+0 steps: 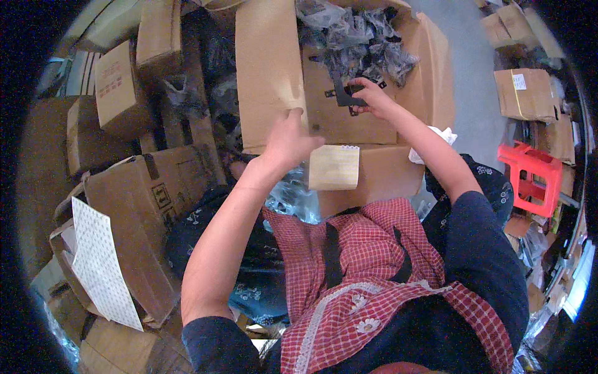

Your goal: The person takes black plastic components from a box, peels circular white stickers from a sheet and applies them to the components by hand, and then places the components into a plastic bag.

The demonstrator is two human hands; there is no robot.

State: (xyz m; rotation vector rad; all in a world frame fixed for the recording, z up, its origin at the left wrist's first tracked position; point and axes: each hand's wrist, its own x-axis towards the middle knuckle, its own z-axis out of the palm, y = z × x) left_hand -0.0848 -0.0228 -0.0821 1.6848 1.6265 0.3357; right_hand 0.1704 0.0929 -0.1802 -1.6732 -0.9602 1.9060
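In front of me stands an open cardboard box [349,128]. Inside its far end lie several black parts in clear plastic bags [374,37]. My right hand [374,100] reaches over the box and grips a black L-shaped bracket [341,92] with small tabs, its kind not fully clear. Over the box's left flap [268,75] is my left hand [289,140], somewhat blurred, thumb apart from the fingers and nothing visible in it. Just below that hand, a small yellowish notepad sheet [334,168] rests on the near flap.
Cardboard boxes [118,87] crowd the left side, with a white dotted sheet [106,265] leaning on one. To the right are a red plastic stool [529,177], a strapped carton [526,93] and a crumpled white tissue [439,138] by the box's corner.
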